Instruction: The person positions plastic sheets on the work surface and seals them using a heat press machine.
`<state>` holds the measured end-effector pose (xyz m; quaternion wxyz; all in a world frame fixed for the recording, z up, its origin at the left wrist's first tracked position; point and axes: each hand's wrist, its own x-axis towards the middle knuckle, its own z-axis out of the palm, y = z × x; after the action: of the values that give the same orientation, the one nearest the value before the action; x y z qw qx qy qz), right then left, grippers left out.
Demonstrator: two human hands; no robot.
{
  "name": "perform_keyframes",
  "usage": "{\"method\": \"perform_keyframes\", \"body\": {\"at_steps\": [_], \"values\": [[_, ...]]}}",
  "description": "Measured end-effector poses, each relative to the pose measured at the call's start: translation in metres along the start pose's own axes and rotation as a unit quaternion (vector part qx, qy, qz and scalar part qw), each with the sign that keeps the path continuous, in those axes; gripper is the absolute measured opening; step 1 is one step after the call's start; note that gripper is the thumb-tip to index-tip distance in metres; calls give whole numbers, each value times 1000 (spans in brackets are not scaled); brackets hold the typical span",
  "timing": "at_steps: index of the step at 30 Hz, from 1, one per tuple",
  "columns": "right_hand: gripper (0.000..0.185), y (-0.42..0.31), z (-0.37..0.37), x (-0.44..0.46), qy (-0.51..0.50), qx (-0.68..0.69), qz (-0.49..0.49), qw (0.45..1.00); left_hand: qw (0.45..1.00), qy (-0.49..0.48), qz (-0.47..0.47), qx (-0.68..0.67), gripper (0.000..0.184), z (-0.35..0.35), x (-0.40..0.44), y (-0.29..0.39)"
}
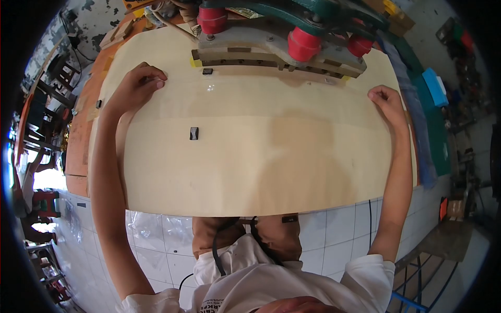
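Note:
My left hand (140, 88) is over the far left part of a pale tabletop sheet (172, 172), its fingers curled and the thumb closed toward the fingertips. On the right side, my right hand (387, 101) is also closed, with thumb and forefinger pressed together. Anything thin or clear in either pinch is too faint to make out. Between the hands, at the far side, stands a machine's long metal bar (271, 49) with red knobs (303, 44) and a green arm (334, 13) above it. A small glint shows on the surface near my left hand.
Small dark blocks lie on the surface: one near the bar (207, 71), another nearer me (194, 133). A third block (98, 104) is at the left edge. Bluish plastic sheeting (404, 78) hangs along the right edge. Tiled floor (172, 261) shows below, with clear plastic on it.

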<state>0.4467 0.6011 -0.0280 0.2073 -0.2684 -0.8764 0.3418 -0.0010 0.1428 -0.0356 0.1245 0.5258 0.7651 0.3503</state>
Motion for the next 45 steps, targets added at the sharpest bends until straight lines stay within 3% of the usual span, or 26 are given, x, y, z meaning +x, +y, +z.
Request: {"method": "perform_keyframes", "body": {"at_steps": [26, 28, 45], "values": [[13, -3, -2, 2, 10, 5, 9, 1000, 1000, 4, 0, -21, 15, -2, 2, 2], [13, -4, -2, 2, 15, 5, 17, 1000, 998, -31, -46, 14, 11, -6, 2, 7], [13, -1, -3, 3, 19, -19, -13, 1000, 999, -22, -22, 30, 14, -7, 0, 9]]}}
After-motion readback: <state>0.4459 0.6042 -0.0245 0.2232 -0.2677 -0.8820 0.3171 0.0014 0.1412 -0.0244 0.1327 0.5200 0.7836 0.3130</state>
